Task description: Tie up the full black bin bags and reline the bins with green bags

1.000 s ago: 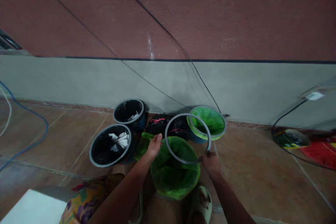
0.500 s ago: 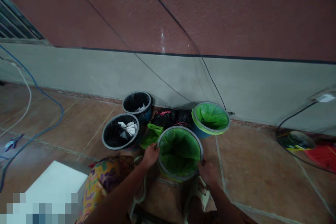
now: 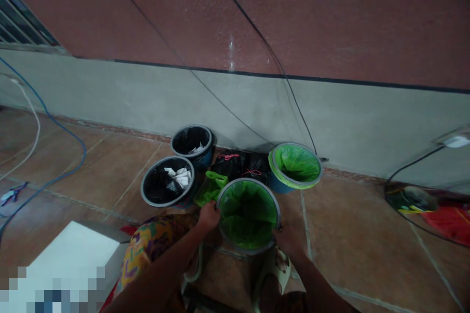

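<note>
Between my hands is a round trash bin [image 3: 249, 220] with a grey rim, lined with a green plastic bag. My left hand [image 3: 209, 216] is closed on the left side of its rim, and my right hand [image 3: 287, 239] grips the right side. Behind it, to the right, stands a second bin [image 3: 295, 166] with a green liner folded over its rim. A crumpled green plastic bag [image 3: 212, 188] lies just beyond my left hand. The fingertips of both hands are partly hidden at the rim.
Two black-lined bins [image 3: 169, 182] with white paper stand to the left. Tied black garbage bags [image 3: 231, 162] sit by the wall. A white box [image 3: 73, 249] is at lower left, a blue hose [image 3: 82, 154] beyond it. A red item [image 3: 450, 222] and black cable lie at right.
The bin between my hands has shifted slightly left, with both hands still on its rim. The view has also moved a little; the other bins stay in place.
</note>
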`<state>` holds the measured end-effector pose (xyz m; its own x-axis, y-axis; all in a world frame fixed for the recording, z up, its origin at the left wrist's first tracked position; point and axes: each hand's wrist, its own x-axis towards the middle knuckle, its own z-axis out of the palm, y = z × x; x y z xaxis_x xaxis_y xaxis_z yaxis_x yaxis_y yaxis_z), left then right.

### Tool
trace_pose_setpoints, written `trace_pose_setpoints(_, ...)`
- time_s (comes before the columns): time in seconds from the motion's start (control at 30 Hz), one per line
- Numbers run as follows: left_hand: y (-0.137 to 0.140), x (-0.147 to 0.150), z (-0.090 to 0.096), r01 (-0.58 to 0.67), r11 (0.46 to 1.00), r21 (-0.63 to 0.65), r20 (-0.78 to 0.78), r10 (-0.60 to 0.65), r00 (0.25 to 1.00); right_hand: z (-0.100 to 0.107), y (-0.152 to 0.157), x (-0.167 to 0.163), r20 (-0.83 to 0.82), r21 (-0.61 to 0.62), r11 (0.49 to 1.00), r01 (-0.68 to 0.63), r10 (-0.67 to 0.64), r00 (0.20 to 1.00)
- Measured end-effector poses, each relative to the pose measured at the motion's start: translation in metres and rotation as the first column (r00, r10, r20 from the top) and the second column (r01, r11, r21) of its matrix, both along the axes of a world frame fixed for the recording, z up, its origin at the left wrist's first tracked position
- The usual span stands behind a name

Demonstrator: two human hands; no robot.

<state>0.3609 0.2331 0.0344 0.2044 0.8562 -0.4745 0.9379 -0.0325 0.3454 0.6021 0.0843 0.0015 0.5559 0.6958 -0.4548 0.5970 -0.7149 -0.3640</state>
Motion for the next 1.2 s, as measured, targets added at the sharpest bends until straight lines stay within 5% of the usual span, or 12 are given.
trace_pose_setpoints(0.2,0.001,0.006,-0.009,-0.030,1.000,-0.001,-0.024,0.030,0.999,-0.006,0.006,-0.003,0.032,-0.100,0.993,-0.055,0.058,0.998)
trace_pose_setpoints(0.57,0.000,0.010,-0.017,0.016,0.999,0.039,-0.105,-0.012,0.994,0.031,0.019,-0.001,0.124,-0.226,0.967,-0.118,0.149,0.981)
trace_pose_setpoints(0.9,-0.002,0.015,-0.019,0.026,0.999,0.026,-0.146,-0.022,0.989,0.008,0.020,-0.005,0.189,-0.232,0.961,-0.149,0.194,0.963)
trace_pose_setpoints(1.2,-0.003,0.014,-0.025,0.020,0.999,0.026,-0.131,-0.017,0.991,0.014,0.024,-0.006,0.188,-0.247,0.960,-0.130,0.179,0.966)
